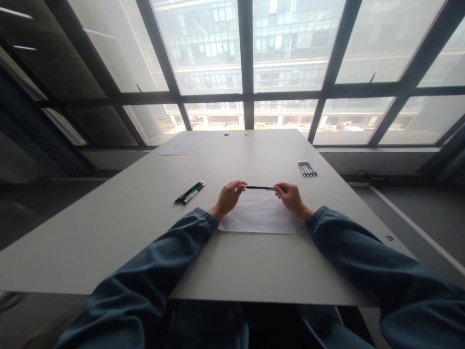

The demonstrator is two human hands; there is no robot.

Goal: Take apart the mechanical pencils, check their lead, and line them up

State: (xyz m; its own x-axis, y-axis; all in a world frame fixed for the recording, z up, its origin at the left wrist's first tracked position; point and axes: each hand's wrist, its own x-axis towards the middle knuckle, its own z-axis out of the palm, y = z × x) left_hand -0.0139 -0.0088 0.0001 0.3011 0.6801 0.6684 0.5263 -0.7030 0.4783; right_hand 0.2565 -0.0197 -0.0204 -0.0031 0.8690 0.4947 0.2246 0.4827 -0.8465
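I hold a dark pen (259,187) level between my two hands, its length running sideways from one to the other. My left grip (229,198) is pinched on one end, thumb and fingers together, and my right grip (289,197) is pinched on the other end, next to what looks like the clip; the middle of the pen shows bare between them. A white sheet of paper (261,215) lies just below and on the near side of both grips, its far edge close to the line of the pen; how high the pen is above the surface I cannot tell. My blue sleeves (145,264) reach in from the near side, gathered at the wrists. Left of my left grip, near it, lies a small bunch of pens (189,193), dark ones with some white and green, slanting away from me. Beyond my right grip and further right, a row of slim pens (308,168) lies side by side. Well beyond my left grip, toward the far left, are some papers (180,145). All of this is on a pale counter (236,266), which spreads out around both grips. Past its far end, ahead of my grips, stand large windows (210,43) in dark frames, with a building (290,43) outside.
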